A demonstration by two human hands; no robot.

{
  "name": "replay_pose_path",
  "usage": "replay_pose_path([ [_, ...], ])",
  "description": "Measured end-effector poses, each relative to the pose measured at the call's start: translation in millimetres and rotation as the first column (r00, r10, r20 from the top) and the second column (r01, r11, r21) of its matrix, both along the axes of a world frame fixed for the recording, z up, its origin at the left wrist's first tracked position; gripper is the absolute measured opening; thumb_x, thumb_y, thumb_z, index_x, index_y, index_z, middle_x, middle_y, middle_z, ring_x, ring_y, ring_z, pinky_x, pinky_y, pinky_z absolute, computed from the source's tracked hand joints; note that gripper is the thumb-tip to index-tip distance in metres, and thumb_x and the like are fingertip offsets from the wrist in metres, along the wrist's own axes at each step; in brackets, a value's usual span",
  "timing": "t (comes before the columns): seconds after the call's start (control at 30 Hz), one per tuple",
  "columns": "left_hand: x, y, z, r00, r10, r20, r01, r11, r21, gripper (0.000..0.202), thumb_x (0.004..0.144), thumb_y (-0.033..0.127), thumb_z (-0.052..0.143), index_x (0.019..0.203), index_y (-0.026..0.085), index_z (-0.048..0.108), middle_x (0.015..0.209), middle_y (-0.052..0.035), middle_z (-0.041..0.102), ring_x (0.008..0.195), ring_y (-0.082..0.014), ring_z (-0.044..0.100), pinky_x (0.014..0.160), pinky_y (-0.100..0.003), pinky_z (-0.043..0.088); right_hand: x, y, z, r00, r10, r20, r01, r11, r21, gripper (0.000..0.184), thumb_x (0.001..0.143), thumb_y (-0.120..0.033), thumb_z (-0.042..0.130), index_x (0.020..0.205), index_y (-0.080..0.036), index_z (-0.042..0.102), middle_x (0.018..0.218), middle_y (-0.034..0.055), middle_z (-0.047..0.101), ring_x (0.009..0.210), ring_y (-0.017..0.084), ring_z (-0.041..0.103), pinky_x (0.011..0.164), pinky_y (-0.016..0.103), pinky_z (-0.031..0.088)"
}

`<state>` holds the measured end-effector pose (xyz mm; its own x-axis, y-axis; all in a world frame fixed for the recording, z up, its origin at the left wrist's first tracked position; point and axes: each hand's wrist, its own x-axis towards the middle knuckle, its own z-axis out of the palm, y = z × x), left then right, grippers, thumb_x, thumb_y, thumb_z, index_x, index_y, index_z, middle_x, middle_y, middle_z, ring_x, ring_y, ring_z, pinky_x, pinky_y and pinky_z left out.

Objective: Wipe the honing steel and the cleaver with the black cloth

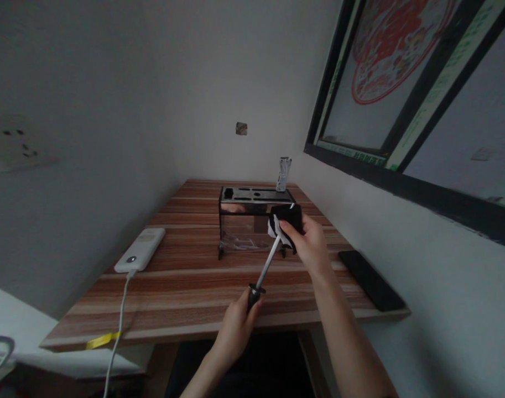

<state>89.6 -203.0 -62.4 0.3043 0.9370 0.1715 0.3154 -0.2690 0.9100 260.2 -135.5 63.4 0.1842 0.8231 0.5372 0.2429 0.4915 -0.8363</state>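
My left hand (235, 326) is wrapped round the black handle of a honing steel (269, 261). Its metal rod slants up and to the right over the table. Near the far end of the rod, my right hand (308, 237) pinches a black and white cloth (287, 218) folded around the steel, with the rod's tip just showing above it. Behind the cloth stands a knife block (256, 194) with slots in its dark top and clear sides. A knife-like handle in a silvery wrap (282, 174) sticks up from the right end of the block.
The wood-grain table (186, 298) carries a white power bank (141, 250) with a white cable (121, 315) at the left. A black phone (371, 280) lies along the right edge. Yellow tape (100, 340) marks the front left edge. Walls close in behind and on both sides.
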Motion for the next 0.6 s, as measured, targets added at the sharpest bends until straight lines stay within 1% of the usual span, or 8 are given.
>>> replay_pose_path([
  [0.17,0,-1,-0.6,1.0,0.006,-0.014,-0.006,1.0,-0.005,0.029,0.089,0.031,0.041,0.109,0.018,0.057,0.099,-0.0077,0.069,0.093,-0.0212,0.064,0.081,-0.027,0.045,7,13,2.0,0.999,-0.023,-0.043,0.025,0.999,0.042,0.033,0.074,-0.046,0.065,0.085,-0.015,0.065,0.076,0.0048,0.068,0.066,0.018,0.062,0.061,0.029,0.05],
  [0.33,-1,-1,1.9,0.999,0.001,-0.054,-0.001,1.0,-0.003,0.027,0.09,0.031,0.041,0.107,0.018,0.057,0.092,-0.0058,0.069,0.086,-0.0198,0.064,0.075,-0.025,0.045,11,22,1.0,0.994,-0.08,-0.075,0.086,0.993,0.079,0.029,0.074,-0.044,0.065,0.082,-0.016,0.066,0.074,0.0035,0.067,0.065,0.016,0.06,0.06,0.027,0.048],
  [0.5,0,-2,2.9,0.998,0.011,-0.063,-0.01,1.0,0.006,0.025,0.089,0.03,0.042,0.106,0.019,0.058,0.094,-0.0059,0.069,0.089,-0.0203,0.064,0.077,-0.025,0.044,10,22,-0.8,0.987,-0.144,-0.072,0.151,0.982,0.11,0.027,0.078,-0.043,0.061,0.08,-0.017,0.066,0.073,0.0024,0.066,0.066,0.015,0.058,0.059,0.025,0.044],
  [0.6,1,-2,1.0,0.998,0.013,-0.068,-0.014,1.0,-0.005,0.025,0.089,0.029,0.042,0.105,0.018,0.058,0.096,-0.007,0.069,0.091,-0.0211,0.064,0.078,-0.026,0.044,8,18,-5.1,0.981,-0.185,-0.051,0.189,0.977,0.093,0.03,0.078,-0.046,0.06,0.076,-0.016,0.065,0.068,0.0015,0.063,0.063,0.014,0.056,0.056,0.024,0.041],
])
